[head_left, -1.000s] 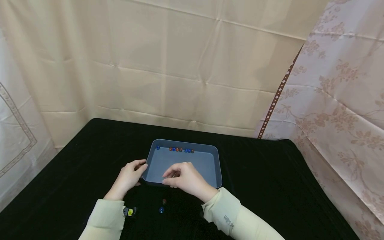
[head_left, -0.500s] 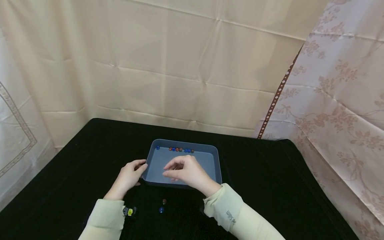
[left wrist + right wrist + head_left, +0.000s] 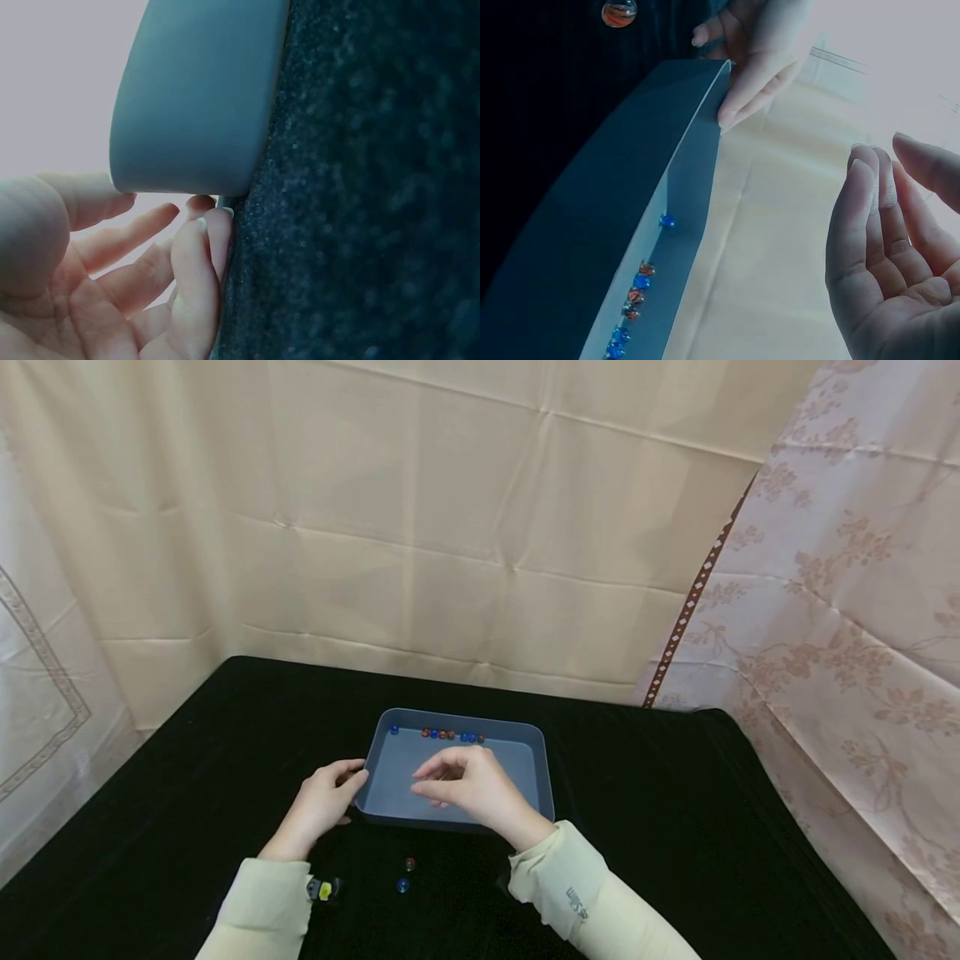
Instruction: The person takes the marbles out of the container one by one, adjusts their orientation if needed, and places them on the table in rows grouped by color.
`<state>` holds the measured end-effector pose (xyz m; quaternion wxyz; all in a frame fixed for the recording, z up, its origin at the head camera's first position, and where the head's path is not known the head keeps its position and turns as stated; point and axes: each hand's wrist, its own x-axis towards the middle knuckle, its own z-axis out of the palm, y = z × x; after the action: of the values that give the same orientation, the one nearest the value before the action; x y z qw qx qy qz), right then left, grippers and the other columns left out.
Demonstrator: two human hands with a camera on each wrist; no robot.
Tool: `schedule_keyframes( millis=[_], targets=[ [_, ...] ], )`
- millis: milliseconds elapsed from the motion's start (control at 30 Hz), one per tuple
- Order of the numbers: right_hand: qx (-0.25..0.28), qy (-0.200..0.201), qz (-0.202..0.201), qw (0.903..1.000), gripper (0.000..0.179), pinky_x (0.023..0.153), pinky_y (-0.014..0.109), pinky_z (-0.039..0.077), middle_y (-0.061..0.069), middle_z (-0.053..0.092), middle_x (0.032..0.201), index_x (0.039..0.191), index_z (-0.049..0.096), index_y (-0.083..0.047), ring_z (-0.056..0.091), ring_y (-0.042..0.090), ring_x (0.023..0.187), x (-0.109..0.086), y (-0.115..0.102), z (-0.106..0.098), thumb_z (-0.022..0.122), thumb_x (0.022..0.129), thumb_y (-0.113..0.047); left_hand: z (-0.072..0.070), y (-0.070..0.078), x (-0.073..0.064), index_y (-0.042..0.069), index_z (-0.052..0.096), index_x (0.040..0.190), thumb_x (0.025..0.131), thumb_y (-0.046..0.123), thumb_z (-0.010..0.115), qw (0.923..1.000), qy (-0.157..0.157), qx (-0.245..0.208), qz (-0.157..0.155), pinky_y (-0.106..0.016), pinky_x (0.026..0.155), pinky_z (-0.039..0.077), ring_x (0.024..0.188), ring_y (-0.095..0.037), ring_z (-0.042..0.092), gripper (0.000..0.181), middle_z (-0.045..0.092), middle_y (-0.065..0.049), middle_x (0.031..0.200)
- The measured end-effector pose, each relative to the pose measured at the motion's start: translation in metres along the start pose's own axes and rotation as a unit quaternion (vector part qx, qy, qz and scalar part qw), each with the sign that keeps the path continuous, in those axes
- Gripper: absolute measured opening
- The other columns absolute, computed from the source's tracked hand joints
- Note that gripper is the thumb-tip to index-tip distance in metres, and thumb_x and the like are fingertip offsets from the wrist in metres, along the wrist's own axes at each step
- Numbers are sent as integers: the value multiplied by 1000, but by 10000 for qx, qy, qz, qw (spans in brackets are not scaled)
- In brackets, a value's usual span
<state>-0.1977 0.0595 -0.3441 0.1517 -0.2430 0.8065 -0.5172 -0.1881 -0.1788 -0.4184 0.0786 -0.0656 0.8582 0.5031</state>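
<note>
Your left hand (image 3: 321, 797) touches the near left side of the blue-grey tray (image 3: 517, 768), thumb and loosely bent fingers apart, while your right hand (image 3: 476, 789) hangs over the tray with its thumb clear of its fingers. Along the tray's far wall you have 1 blue marble (image 3: 394, 729) near the left corner, a line of 4 orange and blue marbles (image 3: 442, 734), and, past a gap, 3 more marbles (image 3: 472, 738). On the black cloth (image 3: 637, 827), nearer you than the tray, lie 1 orange-streaked marble (image 3: 410, 864) and 1 blue-tinted marble (image 3: 402, 886).
</note>
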Motion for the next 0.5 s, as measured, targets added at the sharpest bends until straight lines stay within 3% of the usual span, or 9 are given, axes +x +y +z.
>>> schedule_keyframes(
  millis=[500],
  targets=[
    [2, 46, 35, 10000, 20, 72, 35, 62, 7, 71, 92, 103, 72, -2, 66, 10, 69, 3, 1, -7, 73, 89, -17, 0, -1, 0, -1, 44, 144, 105, 29, 46, 10000, -12, 15, 33, -36, 72, 61, 94, -23, 64, 49, 62, -21, 119]
  ],
)
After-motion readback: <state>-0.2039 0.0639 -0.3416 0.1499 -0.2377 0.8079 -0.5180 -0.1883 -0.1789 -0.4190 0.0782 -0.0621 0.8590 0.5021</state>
